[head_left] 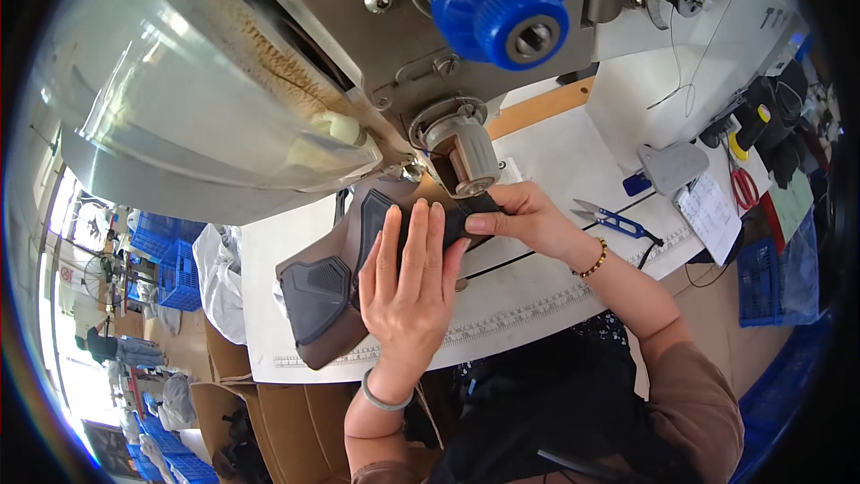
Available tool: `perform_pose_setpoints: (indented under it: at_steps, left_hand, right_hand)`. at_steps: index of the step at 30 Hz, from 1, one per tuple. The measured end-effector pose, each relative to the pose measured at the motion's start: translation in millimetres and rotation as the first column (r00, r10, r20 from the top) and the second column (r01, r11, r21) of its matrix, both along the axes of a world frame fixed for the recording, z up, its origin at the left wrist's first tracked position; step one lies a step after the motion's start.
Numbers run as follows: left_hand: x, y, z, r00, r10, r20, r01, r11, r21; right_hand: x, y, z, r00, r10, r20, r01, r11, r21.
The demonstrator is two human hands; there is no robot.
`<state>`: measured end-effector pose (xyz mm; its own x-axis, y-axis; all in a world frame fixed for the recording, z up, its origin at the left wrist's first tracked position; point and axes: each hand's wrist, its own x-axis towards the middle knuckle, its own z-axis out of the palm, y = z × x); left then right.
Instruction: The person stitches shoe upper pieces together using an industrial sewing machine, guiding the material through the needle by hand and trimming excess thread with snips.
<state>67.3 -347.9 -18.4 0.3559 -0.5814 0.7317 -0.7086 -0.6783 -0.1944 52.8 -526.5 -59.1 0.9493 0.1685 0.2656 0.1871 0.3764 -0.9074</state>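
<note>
A dark brown sheet (pixel 327 351) with raised dark grey moulded pads (pixel 315 298) lies on the white table under the head of a sewing machine (pixel 461 157). My left hand (pixel 408 278) rests flat on it with the fingers stretched out together, covering its middle. At the sheet's right end, beside the presser area, my right hand (pixel 533 220) pinches the dark edge between thumb and fingers. The needle's tip is hidden behind the machine's metal parts. The sheet's far side disappears beneath the machine.
Blue-handled thread snips (pixel 618 220) lie right of my right hand. Farther right are a grey flat piece (pixel 672 166), a written pad (pixel 709 215) and red-handled scissors (pixel 743 186). A measuring strip (pixel 528 315) runs along the near table edge. Cardboard boxes (pixel 300 426) stand below; a blue crate (pixel 760 282) stands right.
</note>
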Motion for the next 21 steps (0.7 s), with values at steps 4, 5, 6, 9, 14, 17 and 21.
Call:
perform_pose_setpoints:
  at_steps: [4, 5, 6, 9, 14, 17, 21]
  left_hand:
    - [9.9, 7.2, 2.1, 0.998, -0.061, -0.007, 0.061, 0.998, -0.012]
    - [11.7, 6.8, 1.6, 0.997, -0.074, -0.006, 0.074, 0.997, -0.009]
    - [15.0, 7.2, 0.4, 0.997, -0.083, -0.003, 0.083, 0.997, -0.010]
    - [28.3, 13.1, -2.1, 0.980, -0.201, -0.010, 0.200, 0.978, -0.055]
    - [17.2, 19.4, -16.9, 0.989, -0.149, 0.016, 0.149, 0.988, -0.030]
    - [-2.7, 21.1, -37.2, 0.993, -0.066, 0.096, 0.069, 0.997, -0.032]
    - [-0.8, 18.2, -61.6, 0.995, -0.007, 0.097, -0.007, 0.990, 0.138]
  right_hand:
    - [0.7, 14.4, -3.2, 0.996, -0.093, -0.018, 0.093, 0.995, 0.042]
    - [-0.7, 14.8, -3.5, 0.993, -0.115, -0.005, 0.115, 0.993, 0.034]
    - [-1.9, 15.7, -5.3, 0.992, -0.124, -0.002, 0.124, 0.992, 0.034]
    - [-7.5, 16.3, -9.1, 0.979, -0.202, 0.004, 0.202, 0.977, -0.066]
    - [-25.2, 5.6, -12.6, 0.880, -0.312, 0.359, 0.459, 0.758, -0.464]
    - [-30.7, 13.7, -9.8, 0.764, -0.384, 0.518, 0.599, 0.720, -0.350]
    - [-34.2, 29.6, -21.6, 0.672, -0.483, 0.562, 0.734, 0.533, -0.421]
